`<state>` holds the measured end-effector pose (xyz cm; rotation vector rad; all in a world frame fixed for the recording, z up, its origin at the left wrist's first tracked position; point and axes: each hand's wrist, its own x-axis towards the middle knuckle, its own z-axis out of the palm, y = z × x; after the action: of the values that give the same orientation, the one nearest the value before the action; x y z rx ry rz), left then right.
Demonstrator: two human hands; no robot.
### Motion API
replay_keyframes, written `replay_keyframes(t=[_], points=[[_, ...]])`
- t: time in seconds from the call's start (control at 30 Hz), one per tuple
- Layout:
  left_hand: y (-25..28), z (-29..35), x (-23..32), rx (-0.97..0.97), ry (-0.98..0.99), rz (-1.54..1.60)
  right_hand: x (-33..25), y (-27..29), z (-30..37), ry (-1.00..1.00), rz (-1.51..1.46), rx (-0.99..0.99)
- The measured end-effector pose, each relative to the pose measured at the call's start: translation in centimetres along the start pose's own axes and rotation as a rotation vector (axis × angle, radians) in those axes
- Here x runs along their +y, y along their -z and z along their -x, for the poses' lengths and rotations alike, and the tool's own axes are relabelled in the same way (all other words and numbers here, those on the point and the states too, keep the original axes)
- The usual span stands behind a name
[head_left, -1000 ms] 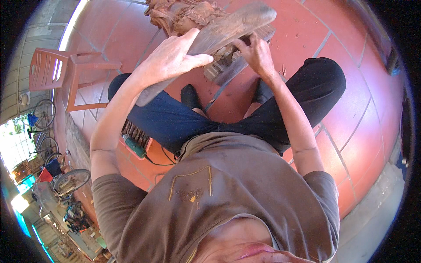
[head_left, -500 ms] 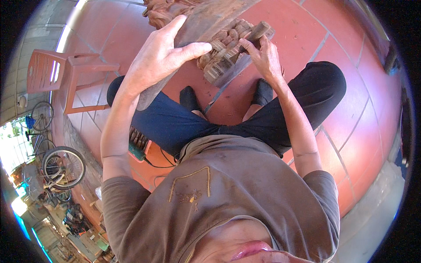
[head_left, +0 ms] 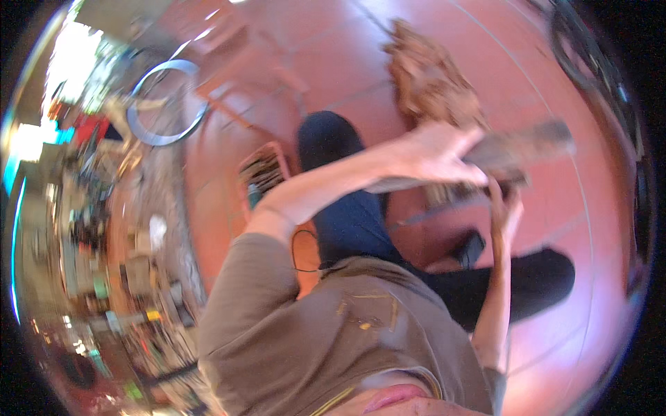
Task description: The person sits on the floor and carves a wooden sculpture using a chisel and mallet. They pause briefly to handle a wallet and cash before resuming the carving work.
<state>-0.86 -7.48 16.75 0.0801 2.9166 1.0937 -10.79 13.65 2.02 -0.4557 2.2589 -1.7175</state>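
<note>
My left hand (head_left: 433, 154) spans a long, worn wooden board (head_left: 538, 144), thumb on one edge and fingers on the other. The board slants from above my left knee out to the right. Just beyond the thumb, my right hand (head_left: 506, 208) is closed around a short wooden handle (head_left: 515, 179), blurred by motion; what the handle belongs to is not clear. Partly hidden under the board is a holder of wooden pieces (head_left: 444, 194) on the floor. A reddish-brown carved piece of wood (head_left: 433, 80) lies beyond my left hand.
An orange tray of tools (head_left: 263, 170) stands beside my left leg, with a black cable (head_left: 295, 249) near it. A chair (head_left: 236, 97) and a bicycle wheel (head_left: 166, 104) are at the far left. Cluttered tools and materials (head_left: 125, 277) fill the left side. Red tiles (head_left: 499, 41) cover the floor.
My view has swung left, so hands, board and carving appear farther right. The board is now turned more crosswise, and my right hand is closer to my left thumb.
</note>
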Motion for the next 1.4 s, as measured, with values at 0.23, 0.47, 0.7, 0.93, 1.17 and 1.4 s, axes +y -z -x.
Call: replay_keyframes(t=[0.23,0.47,0.7,0.93,1.17,1.4], points=[[-1.2,0.4,-2.2,0.061,-0.032,0.051,0.9,-0.2,-0.2,0.167,0.140,0.022],[-2.0,0.1,-3.4,0.051,-0.023,0.096,1.4,-0.4,-0.9,0.173,-0.003,-0.012],[-2.3,0.2,-3.4,0.040,-0.034,0.139,1.7,-0.2,-1.0,0.171,0.005,-0.040],[-2.6,-0.1,-3.6,-0.011,-0.028,0.109,2.7,-0.3,-1.3,0.186,-0.041,-0.039],[-2.7,-0.3,-4.0,0.057,-0.083,0.118,2.1,-0.5,-1.1,0.168,-0.051,-0.043],[-4.3,0.1,-4.5,0.031,-0.038,0.192,1.7,-0.3,-0.9,0.151,-0.046,-0.034]])
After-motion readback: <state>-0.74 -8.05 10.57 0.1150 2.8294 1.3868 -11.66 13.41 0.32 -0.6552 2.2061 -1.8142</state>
